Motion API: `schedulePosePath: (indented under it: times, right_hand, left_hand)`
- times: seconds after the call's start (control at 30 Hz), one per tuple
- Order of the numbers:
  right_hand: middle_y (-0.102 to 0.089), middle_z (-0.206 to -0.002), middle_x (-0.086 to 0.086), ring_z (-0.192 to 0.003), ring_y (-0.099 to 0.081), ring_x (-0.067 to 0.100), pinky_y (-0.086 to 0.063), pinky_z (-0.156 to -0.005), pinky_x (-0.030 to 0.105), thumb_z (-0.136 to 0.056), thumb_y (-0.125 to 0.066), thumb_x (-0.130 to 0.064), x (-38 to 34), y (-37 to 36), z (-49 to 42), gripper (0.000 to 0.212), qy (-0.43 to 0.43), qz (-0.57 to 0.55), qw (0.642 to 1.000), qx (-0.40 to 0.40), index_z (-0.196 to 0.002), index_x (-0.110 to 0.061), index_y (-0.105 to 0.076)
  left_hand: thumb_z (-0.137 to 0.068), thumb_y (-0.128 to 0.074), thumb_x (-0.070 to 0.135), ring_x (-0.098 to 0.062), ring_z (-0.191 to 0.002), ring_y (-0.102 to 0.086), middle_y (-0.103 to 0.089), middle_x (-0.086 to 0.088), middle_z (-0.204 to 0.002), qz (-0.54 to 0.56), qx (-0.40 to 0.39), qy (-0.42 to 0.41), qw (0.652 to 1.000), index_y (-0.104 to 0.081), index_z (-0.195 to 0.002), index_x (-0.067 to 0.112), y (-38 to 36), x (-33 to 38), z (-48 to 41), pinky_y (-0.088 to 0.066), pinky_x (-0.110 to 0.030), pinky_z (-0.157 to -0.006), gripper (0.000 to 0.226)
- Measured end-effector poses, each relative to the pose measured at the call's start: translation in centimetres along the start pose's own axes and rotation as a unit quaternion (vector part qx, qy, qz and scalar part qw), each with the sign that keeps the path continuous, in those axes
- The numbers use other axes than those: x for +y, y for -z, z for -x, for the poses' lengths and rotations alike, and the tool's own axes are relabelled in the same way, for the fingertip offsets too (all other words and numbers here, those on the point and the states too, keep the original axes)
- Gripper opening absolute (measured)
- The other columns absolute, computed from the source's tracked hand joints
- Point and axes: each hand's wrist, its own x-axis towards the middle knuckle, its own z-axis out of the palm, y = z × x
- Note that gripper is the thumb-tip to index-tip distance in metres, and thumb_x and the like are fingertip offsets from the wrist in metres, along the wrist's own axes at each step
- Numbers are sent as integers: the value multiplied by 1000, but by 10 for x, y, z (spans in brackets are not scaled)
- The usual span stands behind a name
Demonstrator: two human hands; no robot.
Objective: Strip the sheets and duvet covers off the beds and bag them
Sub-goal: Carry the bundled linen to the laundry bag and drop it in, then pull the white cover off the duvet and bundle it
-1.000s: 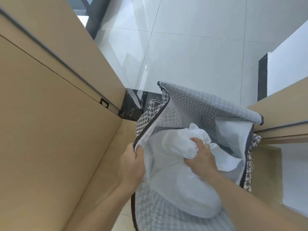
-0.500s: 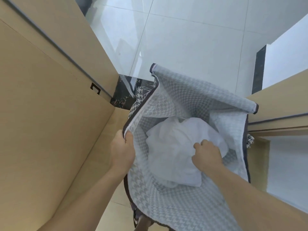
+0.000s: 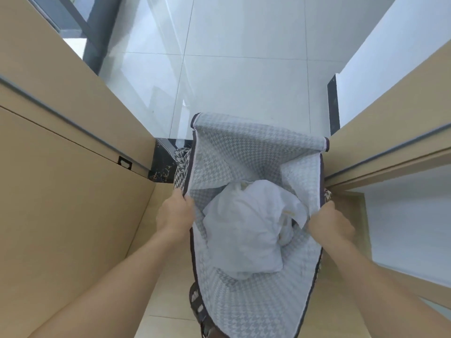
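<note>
Hands tight on bag rim

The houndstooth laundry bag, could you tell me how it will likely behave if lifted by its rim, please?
Probably floppy: the houndstooth laundry bag sags and folds between the left hand and right hand gripping its rim. Likely light, since only crumpled white bedding sits inside. It would probably collapse if released.

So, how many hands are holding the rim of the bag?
2. The left hand grips the left rim of the houndstooth bag; the right hand grips its right rim.
</note>
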Motion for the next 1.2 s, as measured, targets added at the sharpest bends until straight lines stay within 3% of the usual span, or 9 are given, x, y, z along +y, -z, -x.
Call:
schedulePosePath:
  times: [0.07,0.2,0.27,0.37,0.6,0.77,0.9,1.03,1.2]
  right_hand:
    - [-63,-110,15,-97,-62,35,-54,-85,44,-101,-42,-22,9,11,11,25,11,-29,999,30,-115,-7,-56]
    - [-56,-79,4,-65,-50,24,-36,-56,31,-104,-40,-27,30,51,43,22,40,-92,985,139,-96,-13,-55]
    - [-51,-76,0,-63,-46,23,-29,-54,30,-104,-41,-27,45,72,61,15,58,-94,980,167,-96,-19,-51]
    - [-52,-85,2,-70,-48,26,-32,-57,32,-103,-43,-27,58,80,82,7,58,-27,990,124,-104,-22,-48]
    - [-60,-122,11,-99,-55,32,-41,-75,35,-96,-45,-20,76,44,85,30,51,98,993,45,-125,-13,-45]
    - [-28,-152,7,-136,-30,26,-40,-98,35,-90,-54,-29,71,34,84,86,176,206,955,125,-157,-21,0]
    - [4,-165,7,-152,6,32,-25,-115,43,-96,-48,-36,59,39,99,85,292,294,904,101,-158,-30,10]
    - [8,-166,6,-152,14,33,-13,-120,53,-98,-46,-42,48,52,130,78,370,338,862,71,-159,-30,1]
    - [8,-167,7,-152,16,32,-10,-121,55,-99,-43,-50,21,83,187,77,446,318,833,82,-159,-24,-4]
  left_hand:
    - [-105,-34,25,-27,-75,-55,-59,-10,-88,70,25,10,997,-50,-97,8,11,-3,8,-39,-36,-59,24]
    - [-103,-37,23,-24,-66,-52,-57,-9,-79,144,86,-13,986,-48,-96,8,44,-26,37,-38,-35,-54,20]
    - [-103,-37,23,-28,-69,-55,-57,-8,-79,148,107,1,983,-48,-95,10,60,-43,54,-42,-38,-57,19]
    - [-103,-36,24,-27,-74,-56,-60,-8,-86,75,44,57,995,-49,-102,9,70,-70,65,-40,-37,-59,20]
    - [-98,-42,26,-27,-92,-53,-62,-7,-114,-46,-81,91,992,-47,-126,13,61,-90,68,-43,-36,-76,31]
    - [-96,-45,35,-28,-97,-61,-63,-6,-117,-60,-83,54,993,-31,-145,17,55,-73,88,-47,-36,-76,54]
    - [-96,-43,36,-20,-74,-61,-62,2,-88,-58,-68,19,996,-27,-144,20,62,-51,118,-43,-33,-59,53]
    - [-97,-43,37,-19,-71,-58,-62,1,-89,-51,-56,0,997,-25,-145,21,86,-33,156,-39,-32,-55,53]
    - [-97,-45,37,-28,-118,-55,-51,-6,-140,-20,9,-7,1000,-24,-153,22,140,-35,225,-48,-39,-88,61]
